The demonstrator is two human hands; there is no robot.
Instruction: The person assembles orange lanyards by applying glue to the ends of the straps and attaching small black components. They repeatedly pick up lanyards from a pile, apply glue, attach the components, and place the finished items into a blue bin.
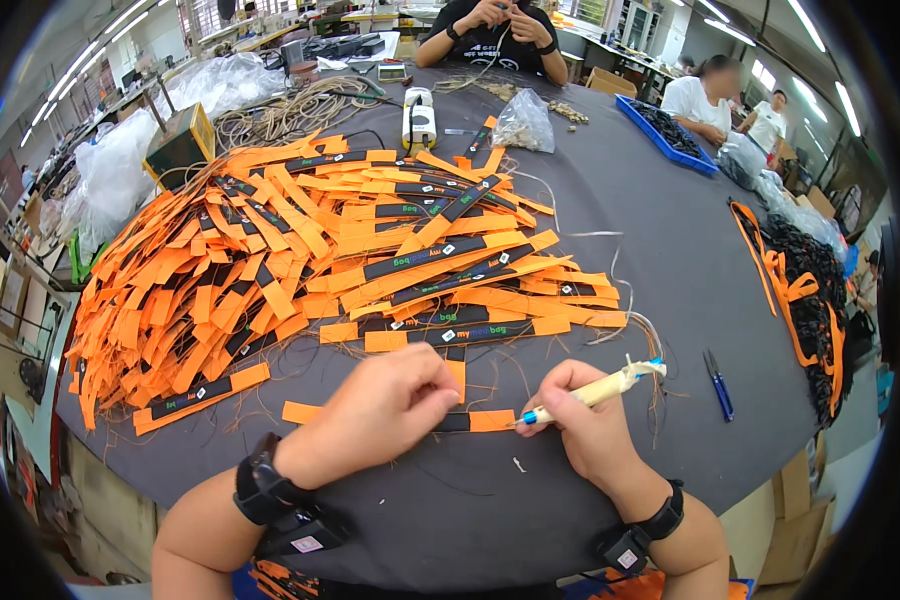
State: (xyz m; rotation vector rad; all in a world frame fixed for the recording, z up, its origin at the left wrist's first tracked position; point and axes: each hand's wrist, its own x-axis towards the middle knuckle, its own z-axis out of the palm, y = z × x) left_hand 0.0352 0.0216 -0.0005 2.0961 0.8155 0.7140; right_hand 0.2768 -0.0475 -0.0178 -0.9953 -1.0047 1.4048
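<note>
Your R hand (588, 425) grips the cream pen-like tool (592, 391), tip at orange-black strip (490, 421); L hand (385, 400) curls over strip, can't tell if gripping.

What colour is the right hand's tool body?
The tool body is cream, best in the head view.

Counts around your right grip (592, 432)
It holds one cream tool (592, 391); rightward lies one slim blue tool (723, 398); farther beyond, one blue tray (667, 147); nearer you, your two wrist straps (260, 488); leftward, uncountably many orange-and-black strips (425, 257).
</note>
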